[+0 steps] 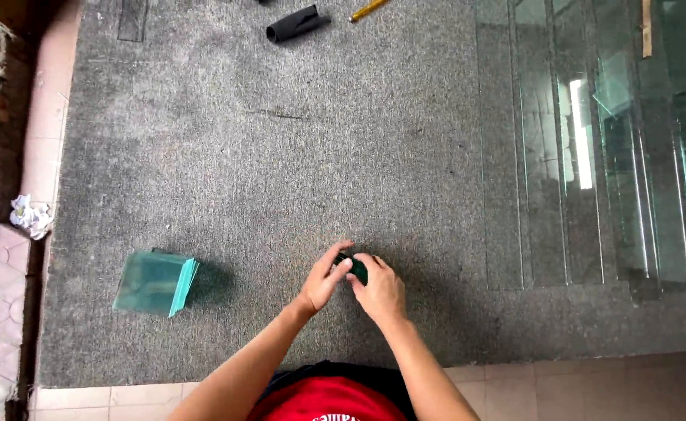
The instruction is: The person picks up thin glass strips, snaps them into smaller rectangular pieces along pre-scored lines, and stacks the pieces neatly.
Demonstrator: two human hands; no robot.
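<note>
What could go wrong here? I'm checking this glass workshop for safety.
Both bare hands, left hand and right hand, grip a small dark object; if it is glass, its edges might cut. The stack of glass squares and long glass strips lie on the carpet, easy to step on.

Soft, even daylight is filling the scene, casting only faint shadows beside the stack of small glass squares (156, 282) and under the hands. A bright streak of glare is showing on the long glass sheets (584, 140). Edges are bending slightly; focus is holding fairly sharp.

Glass stack (156, 283), glass strips (592, 156), carpet (280, 156)
</note>
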